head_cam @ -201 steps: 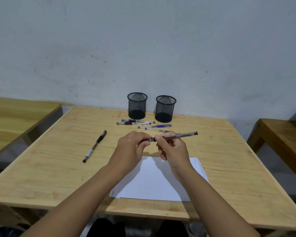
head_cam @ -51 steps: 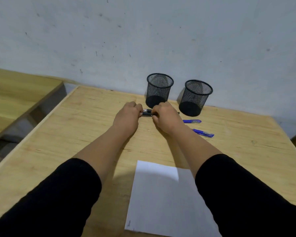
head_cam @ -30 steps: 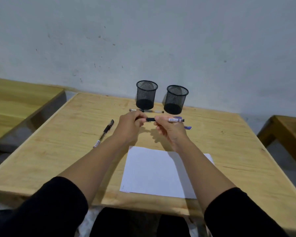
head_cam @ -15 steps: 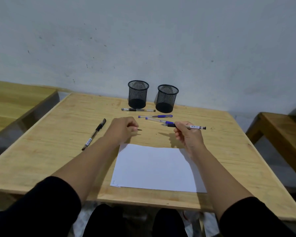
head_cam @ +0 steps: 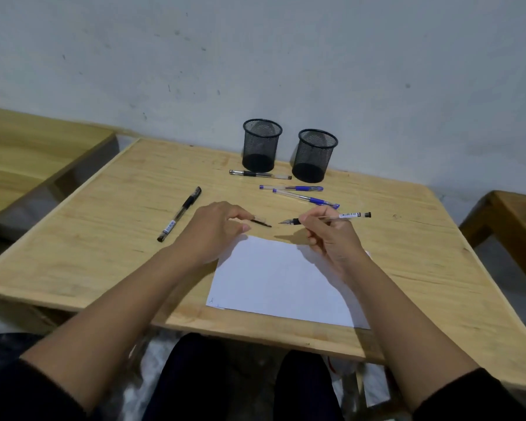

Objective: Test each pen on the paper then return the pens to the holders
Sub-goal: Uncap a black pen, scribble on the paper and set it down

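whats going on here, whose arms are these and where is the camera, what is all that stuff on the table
There is no machine: the camera sits on a person's head, looking down at their own bare arms. The right hand holds an uncapped pen; the left hand holds its cap. Below them a white sheet of paper lies on the wooden table. At the back stand two empty black mesh holders, with three pens lying before them: one black, two blue. Another black pen lies to the left.

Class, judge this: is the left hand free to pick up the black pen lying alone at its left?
Probably not yet: the left hand already holds a pen cap. Otherwise bare table lies between it and the black pen.
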